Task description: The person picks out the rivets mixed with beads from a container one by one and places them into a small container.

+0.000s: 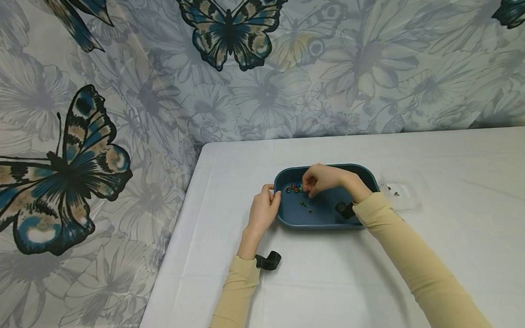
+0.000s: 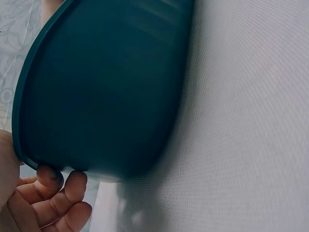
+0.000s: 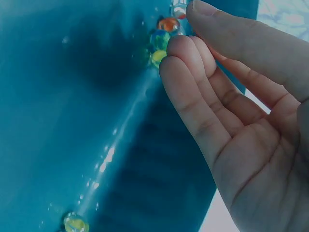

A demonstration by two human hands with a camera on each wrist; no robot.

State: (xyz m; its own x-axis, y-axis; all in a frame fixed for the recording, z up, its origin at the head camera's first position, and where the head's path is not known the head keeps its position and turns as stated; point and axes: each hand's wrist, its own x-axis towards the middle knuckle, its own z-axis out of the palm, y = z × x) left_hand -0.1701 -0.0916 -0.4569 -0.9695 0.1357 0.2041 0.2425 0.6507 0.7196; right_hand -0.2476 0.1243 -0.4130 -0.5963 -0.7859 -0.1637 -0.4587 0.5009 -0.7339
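Note:
A dark blue-green tray (image 1: 322,227) with rounded corners lies on the table. My left hand (image 1: 263,208) grips its left rim, with curled fingers (image 2: 75,186) against the outside in the left wrist view. Several colourful glass marbles (image 1: 294,187) cluster near the tray's far left part. Over them, inside the tray, is my right hand (image 1: 323,177), fingers bent together. In the right wrist view its fingertips are beside an orange marble (image 3: 168,24) and others; whether it pinches one is hidden. A yellow-green marble (image 3: 76,223) lies apart, lower in that view.
Right of the tray stands a clear plastic container (image 1: 402,197) with a few small dark bits in it. A white cloth covers the table (image 1: 307,284). Behind it hangs a curtain (image 1: 264,100) patterned with flowers and butterflies. Each wrist wears a black camera (image 1: 268,260).

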